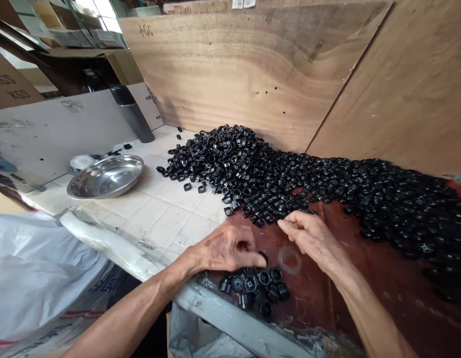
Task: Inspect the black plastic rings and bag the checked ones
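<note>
Piece-by-piece work, I judge. My left hand (228, 248) curls just beyond the black caps (250, 284); my right hand (310, 236), bunched, nears the pile of black rings (230, 159) ahead. Hands apart; can't tell whether either grips anything. Next move calls for a fine pinch.

Two hands (230, 248) (308, 236), one bowl (107, 176), one bottle (135, 117) and uncountable black parts (233, 154) show.
</note>
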Motion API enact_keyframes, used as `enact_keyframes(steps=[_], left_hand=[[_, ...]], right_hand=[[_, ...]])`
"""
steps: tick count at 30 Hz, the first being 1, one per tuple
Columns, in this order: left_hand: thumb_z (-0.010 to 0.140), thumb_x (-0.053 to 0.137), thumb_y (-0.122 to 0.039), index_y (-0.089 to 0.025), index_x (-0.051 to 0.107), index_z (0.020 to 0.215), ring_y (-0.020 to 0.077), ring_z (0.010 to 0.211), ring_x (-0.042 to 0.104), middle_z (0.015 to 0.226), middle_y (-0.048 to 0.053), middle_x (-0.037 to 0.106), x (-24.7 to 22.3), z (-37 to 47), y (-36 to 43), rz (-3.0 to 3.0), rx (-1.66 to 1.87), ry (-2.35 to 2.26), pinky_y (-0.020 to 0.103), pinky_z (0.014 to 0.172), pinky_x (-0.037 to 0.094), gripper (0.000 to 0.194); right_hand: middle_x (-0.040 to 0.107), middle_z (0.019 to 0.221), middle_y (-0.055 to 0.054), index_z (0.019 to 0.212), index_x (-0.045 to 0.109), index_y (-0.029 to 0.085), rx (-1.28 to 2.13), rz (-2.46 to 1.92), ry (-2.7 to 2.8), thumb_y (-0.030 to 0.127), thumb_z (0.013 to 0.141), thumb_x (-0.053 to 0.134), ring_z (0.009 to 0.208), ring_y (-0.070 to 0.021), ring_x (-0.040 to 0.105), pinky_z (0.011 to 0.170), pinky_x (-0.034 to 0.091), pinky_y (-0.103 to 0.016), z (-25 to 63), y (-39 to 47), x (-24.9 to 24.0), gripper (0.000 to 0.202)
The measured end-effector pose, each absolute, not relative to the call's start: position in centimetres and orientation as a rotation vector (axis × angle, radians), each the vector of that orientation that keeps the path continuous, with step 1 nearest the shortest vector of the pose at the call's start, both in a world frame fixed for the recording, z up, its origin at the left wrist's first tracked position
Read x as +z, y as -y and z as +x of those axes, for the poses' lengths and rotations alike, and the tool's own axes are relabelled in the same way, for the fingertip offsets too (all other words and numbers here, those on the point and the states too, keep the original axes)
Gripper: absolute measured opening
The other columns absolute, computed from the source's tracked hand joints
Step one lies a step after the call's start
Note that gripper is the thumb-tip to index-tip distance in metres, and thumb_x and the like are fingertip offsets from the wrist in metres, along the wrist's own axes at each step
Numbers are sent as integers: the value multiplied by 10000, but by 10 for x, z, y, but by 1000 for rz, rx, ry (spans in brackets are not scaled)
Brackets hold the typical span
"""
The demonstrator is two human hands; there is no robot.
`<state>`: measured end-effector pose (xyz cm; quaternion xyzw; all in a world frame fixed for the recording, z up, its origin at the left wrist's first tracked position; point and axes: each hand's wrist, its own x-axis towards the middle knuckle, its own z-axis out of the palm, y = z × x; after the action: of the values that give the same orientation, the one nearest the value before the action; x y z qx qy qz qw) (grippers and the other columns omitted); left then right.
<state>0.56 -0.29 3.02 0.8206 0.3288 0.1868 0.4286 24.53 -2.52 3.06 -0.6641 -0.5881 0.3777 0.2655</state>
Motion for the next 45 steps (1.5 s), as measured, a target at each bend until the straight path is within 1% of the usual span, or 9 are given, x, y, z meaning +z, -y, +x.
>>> enact_keyframes(steps=[2, 5, 8, 11, 16, 23, 31, 37, 45], left_hand=[[896, 637, -511, -178, 582, 676, 122, 570, 528, 644, -7, 595, 24, 4, -3, 2020, 569, -1229, 246, 529, 365, 403], [838, 710, -473, -178, 588, 874, 166, 651, 567, 822, 35, 620, 7, 2, -12, 2052, 723, -1799, 290, 597, 421, 321], [816, 747, -358, -166, 567, 1099, 217, 798, 634, 1056, 91, 617, -6, 1, -17, 2168, 655, -1836, 349, 721, 500, 385], [891, 646, -252, -192, 596, 1096, 227, 875, 654, 1069, 72, 634, -8, 3, -17, 2220, 618, -1686, 372, 809, 525, 219], [845, 703, -241, -219, 666, 1039, 213, 878, 662, 978, 28, 683, -5, 9, -10, 2185, 687, -1497, 353, 818, 534, 198], [813, 683, -167, -195, 661, 988, 143, 760, 632, 950, 25, 652, -2, 15, -6, 2095, 862, -1279, 280, 719, 542, 178], [796, 677, -214, -192, 676, 970, 146, 659, 638, 734, -16, 677, 2, 18, -6, 1901, 743, -1350, 263, 626, 513, 175], [803, 684, -214, -186, 687, 1037, 144, 702, 660, 806, -3, 710, 3, 20, -3, 1863, 784, -1323, 264, 662, 534, 235], [809, 679, -186, -191, 684, 1049, 143, 703, 649, 810, -2, 702, 4, 20, -4, 1882, 819, -1312, 267, 667, 531, 240]], right_hand=[[572, 611, 29, 695, 564, 215, 837, -1816, 1680, 378, 796, 652, 534, -125, 510, 499, 352, -239, 254, 22, 28, 212], [637, 798, 1, 929, 636, 218, 629, -1796, 1792, 252, 778, 660, 677, -160, 593, 619, 446, -271, 250, 22, 15, 157], [619, 886, -20, 1069, 636, 218, 470, -1705, 1883, 213, 831, 648, 706, -166, 596, 640, 462, -285, 233, 23, 1, 238], [600, 931, -33, 1098, 638, 231, 431, -1585, 1988, 229, 879, 657, 757, -180, 611, 666, 481, -288, 218, 24, -7, 220], [571, 976, -46, 932, 596, 222, 320, -1534, 2059, 188, 927, 610, 802, -182, 613, 692, 474, -286, 212, 23, -10, 37], [582, 869, -15, 778, 512, 220, 241, -1510, 2174, 151, 931, 613, 749, -170, 575, 685, 417, -298, 211, 22, -13, 196], [593, 1060, -47, 1034, 588, 219, 308, -1407, 2166, 113, 924, 603, 910, -190, 618, 753, 453, -282, 206, 24, -9, 154], [605, 959, -60, 982, 577, 191, 309, -1556, 2141, 58, 879, 571, 860, -212, 615, 739, 451, -309, 209, 25, -10, 169], [585, 959, -62, 859, 531, 199, 328, -1480, 2155, 121, 874, 604, 781, -182, 561, 687, 423, -294, 206, 27, -4, 108]])
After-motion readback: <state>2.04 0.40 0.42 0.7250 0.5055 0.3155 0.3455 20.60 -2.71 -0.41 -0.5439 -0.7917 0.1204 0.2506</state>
